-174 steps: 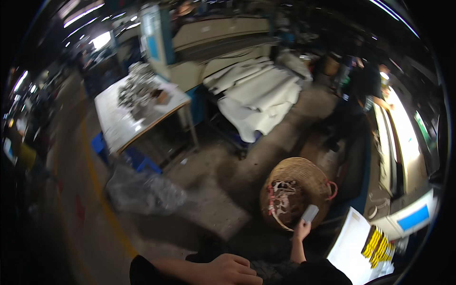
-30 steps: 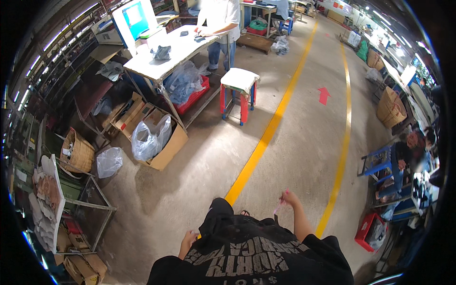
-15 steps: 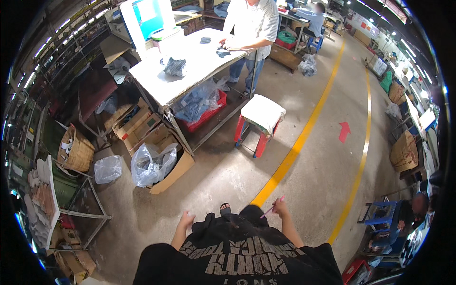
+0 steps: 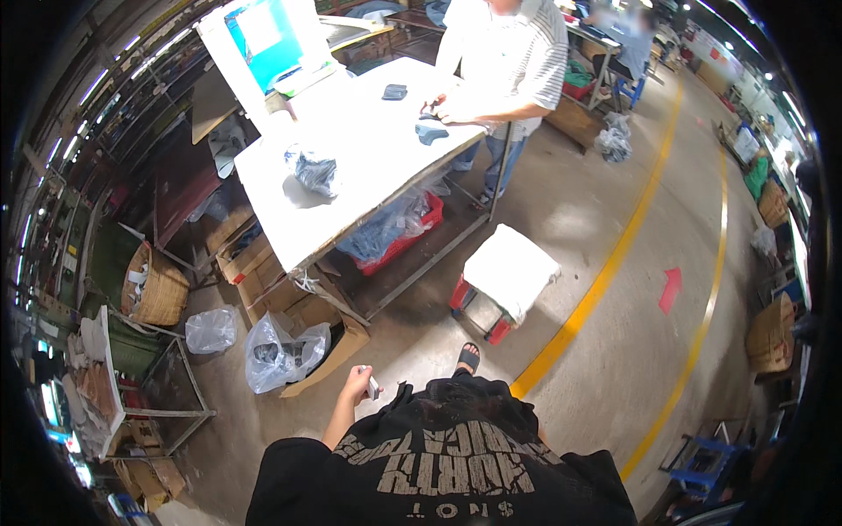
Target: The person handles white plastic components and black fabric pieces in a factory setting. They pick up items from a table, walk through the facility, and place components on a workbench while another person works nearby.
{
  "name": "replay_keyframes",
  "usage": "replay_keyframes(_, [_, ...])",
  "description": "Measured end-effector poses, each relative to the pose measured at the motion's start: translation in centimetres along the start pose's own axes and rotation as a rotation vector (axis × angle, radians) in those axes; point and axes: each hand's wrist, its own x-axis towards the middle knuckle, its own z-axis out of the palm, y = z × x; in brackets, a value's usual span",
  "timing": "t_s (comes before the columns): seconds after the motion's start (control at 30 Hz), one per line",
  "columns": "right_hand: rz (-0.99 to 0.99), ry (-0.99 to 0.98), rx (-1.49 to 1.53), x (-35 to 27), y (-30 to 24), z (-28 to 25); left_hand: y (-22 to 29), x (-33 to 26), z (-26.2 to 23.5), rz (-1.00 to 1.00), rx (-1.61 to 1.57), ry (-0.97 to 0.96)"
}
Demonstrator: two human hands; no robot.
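My left hand (image 4: 356, 386) is closed around a small pale grey object (image 4: 374, 387), too small to name. It hangs in front of my black shirt (image 4: 438, 438), above the floor. My right hand is hidden behind the shirt; only a sliver of that forearm shows. Ahead stands a stool (image 4: 513, 272) with a white covered seat and red legs. Past it is a white-topped table (image 4: 368, 167), where another person handles a dark grey piece of cloth (image 4: 431, 130). On the tabletop lie a plastic bag of dark cloth (image 4: 312, 172) and a small folded dark piece (image 4: 395, 92).
A red crate (image 4: 403, 241) of bagged cloth sits under the table. Left of it are a cardboard box (image 4: 329, 373), plastic bags (image 4: 210, 330) and a wicker basket (image 4: 155, 285). A yellow floor line (image 4: 605, 280) runs along the right, beyond the stool.
I have moved toward the table and stool, which appear nearer. My right hand, which held a thin pink stick, has dropped out of sight. My left hand has turned, showing its pale object.
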Motion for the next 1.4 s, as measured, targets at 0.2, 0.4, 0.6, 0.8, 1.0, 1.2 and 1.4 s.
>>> replay_keyframes(0.2, [0.157,-0.118,0.12,12.4,-19.1,-2.2,6.3,2.3,2.3,-0.011,-0.236,0.049])
replay_keyframes(0.4, [-0.254,-0.285,-0.08,13.9,-43.4,2.5,13.2,3.7,4.3,0.304,-0.119,0.066])
replay_keyframes(0.6, [-0.169,-0.717,-0.062,7.3,-55.7,16.2,24.4,5.8,5.6,0.247,-0.152,-0.065])
replay_keyframes(0.8, [-0.038,-0.996,-0.46,1.8,-61.4,29.0,36.7,7.8,7.2,0.268,-0.036,-0.426])
replay_keyframes(1.0, [-0.247,-1.288,-0.628,-0.7,-67.9,37.3,46.0,11.1,4.8,0.522,0.066,-0.643])
replay_keyframes(1.2, [-0.285,-1.507,-0.494,2.9,-70.9,41.7,50.0,13.3,1.6,0.457,-0.151,-0.538])
replay_keyframes(1.4, [0.058,-1.553,-0.458,7.8,-71.6,42.5,50.6,15.5,-0.3,0.302,-0.468,-0.553])
